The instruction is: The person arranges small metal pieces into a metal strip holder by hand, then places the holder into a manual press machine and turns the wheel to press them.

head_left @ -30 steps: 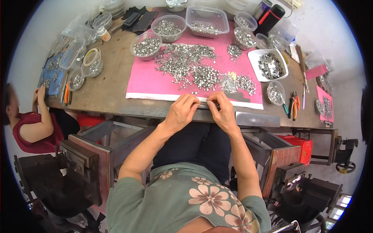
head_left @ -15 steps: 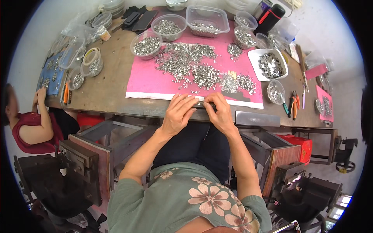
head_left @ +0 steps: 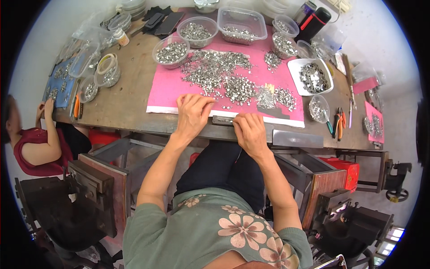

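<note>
My left hand (head_left: 192, 115) is over the near edge of the pink mat (head_left: 163, 92), thumb and fingertips pressed together beside loose small metal pieces (head_left: 239, 89). Anything in that pinch is too small to make out. At the table's front edge lies a short dark metal bar (head_left: 222, 120) with a slot along its top. My right hand (head_left: 251, 134) has its fingers closed at the bar's right end; what they hold there is hidden. A bundle of thin silvery pins (head_left: 266, 97) lies on the mat near another heap of metal pieces (head_left: 285, 98).
Plastic tubs (head_left: 171, 52) of metal parts line the mat's far side. To the right are a white tray (head_left: 292, 67), a round tub (head_left: 319, 108), pliers (head_left: 341, 123) and a flat steel plate (head_left: 298, 139). A co-worker (head_left: 38, 150) sits at the far left.
My left hand has left the bar and moved left and slightly away, toward the metal pieces. More of the bar now shows. My right hand stays by it, fractionally nearer me.
</note>
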Available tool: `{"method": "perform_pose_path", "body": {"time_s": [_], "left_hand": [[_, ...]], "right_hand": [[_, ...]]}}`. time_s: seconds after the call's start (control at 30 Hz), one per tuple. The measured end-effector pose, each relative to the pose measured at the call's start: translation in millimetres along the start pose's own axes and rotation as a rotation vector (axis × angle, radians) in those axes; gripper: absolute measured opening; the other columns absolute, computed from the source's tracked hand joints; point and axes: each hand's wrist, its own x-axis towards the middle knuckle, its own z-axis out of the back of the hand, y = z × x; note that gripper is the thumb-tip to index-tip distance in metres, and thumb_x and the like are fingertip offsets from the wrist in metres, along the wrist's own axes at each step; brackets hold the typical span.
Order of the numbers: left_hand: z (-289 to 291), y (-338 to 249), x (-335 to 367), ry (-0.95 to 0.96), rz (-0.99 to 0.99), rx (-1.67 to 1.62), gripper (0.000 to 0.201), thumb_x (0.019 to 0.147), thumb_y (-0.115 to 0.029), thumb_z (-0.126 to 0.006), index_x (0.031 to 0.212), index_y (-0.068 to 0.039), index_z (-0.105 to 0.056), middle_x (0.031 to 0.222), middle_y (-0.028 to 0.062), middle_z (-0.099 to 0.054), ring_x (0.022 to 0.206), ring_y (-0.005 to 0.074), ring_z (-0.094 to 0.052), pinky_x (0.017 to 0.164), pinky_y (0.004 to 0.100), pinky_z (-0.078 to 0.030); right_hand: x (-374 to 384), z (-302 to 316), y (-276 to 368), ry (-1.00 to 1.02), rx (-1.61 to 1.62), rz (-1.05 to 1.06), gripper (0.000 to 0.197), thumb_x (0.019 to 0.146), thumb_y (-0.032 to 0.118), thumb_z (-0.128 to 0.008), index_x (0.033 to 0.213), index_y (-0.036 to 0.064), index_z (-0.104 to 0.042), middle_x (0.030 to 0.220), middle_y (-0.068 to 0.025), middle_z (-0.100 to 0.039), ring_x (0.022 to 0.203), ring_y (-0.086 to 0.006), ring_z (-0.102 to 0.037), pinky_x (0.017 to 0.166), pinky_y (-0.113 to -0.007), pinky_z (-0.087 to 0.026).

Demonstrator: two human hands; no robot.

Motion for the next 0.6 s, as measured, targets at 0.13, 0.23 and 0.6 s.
{"method": "perform_pose_path", "body": {"time_s": [0.13, 0.23, 0.6], "left_hand": [[12.0, 9.9, 5.0, 0.04, 0.044, 0.036, 0.008, 0.086, -0.015, -0.075, 0.095, -0.015, -0.075, 0.087, 0.0003, -0.066, 0.091, 0.0215, -0.059, 0.099, 0.0457, -0.034], [12.5, 13.3, 4.1, 0.097, 0.013, 0.048, 0.008, 0.086, -0.016, -0.075, 0.094, -0.016, -0.076, 0.085, 0.0012, -0.063, 0.091, 0.0224, -0.058, 0.099, 0.0481, -0.033], [4.5, 21.2, 4.8, 0.117, -0.078, 0.109, 0.007, 0.087, -0.017, -0.074, 0.093, -0.014, -0.072, 0.087, 0.0027, -0.06, 0.094, 0.0242, -0.058, 0.103, 0.055, -0.031]], "right_hand": [[6.9, 13.6, -9.1, 0.113, 0.184, -0.051, 0.007, 0.085, 0.006, -0.073, 0.091, 0.0052, -0.07, 0.095, -0.0081, -0.068, 0.086, -0.0274, -0.062, 0.081, -0.042, -0.045], [22.7, 11.9, -22.7, 0.192, 0.178, -0.169, 0.007, 0.088, 0.008, -0.07, 0.093, 0.0032, -0.072, 0.083, -0.0103, -0.065, 0.078, -0.0312, -0.063, 0.077, -0.043, -0.047], [44.2, -17.0, -41.8, 0.218, 0.078, -0.116, 0.013, 0.083, 0.012, -0.076, 0.082, 0.0007, -0.069, 0.079, -0.0139, -0.064, 0.073, -0.0332, -0.065, 0.068, -0.045, -0.051]]}}
